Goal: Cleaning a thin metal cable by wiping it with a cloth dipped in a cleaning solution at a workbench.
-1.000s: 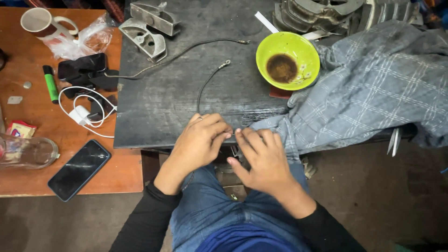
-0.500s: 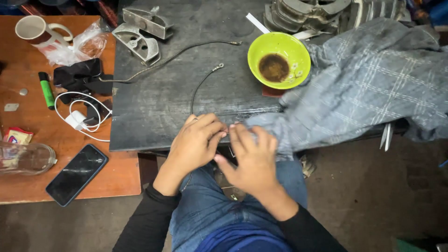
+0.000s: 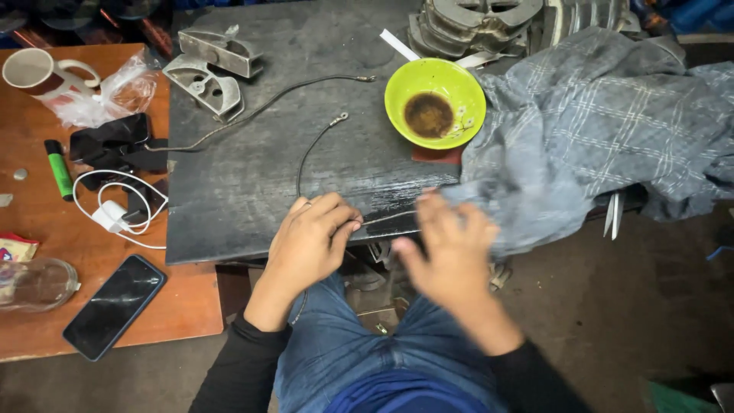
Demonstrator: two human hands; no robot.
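My left hand [image 3: 311, 236] rests at the near edge of the dark worktop [image 3: 252, 176], its fingers pinched on a thin wire [image 3: 386, 218] that runs rightward. A black cable with a metal end [image 3: 310, 149] leads from under that hand toward the green bowl [image 3: 434, 102]. My right hand [image 3: 447, 248] is blurred, its fingers spread, just off the worktop's edge by the grey checked cloth [image 3: 589, 138]. I cannot see anything held in it.
The bowl holds dark liquid. Two metal brackets [image 3: 206, 73] and a longer cable [image 3: 260, 111] lie at the back left; metal engine parts [image 3: 489, 19] are behind the bowl. The orange table [image 3: 46, 222] at left carries a phone [image 3: 115, 306], charger, marker, mug and glass jar.
My right hand has swung away from my left hand to the right and toward the cloth's edge. The left hand stays pinched at the worktop's edge.
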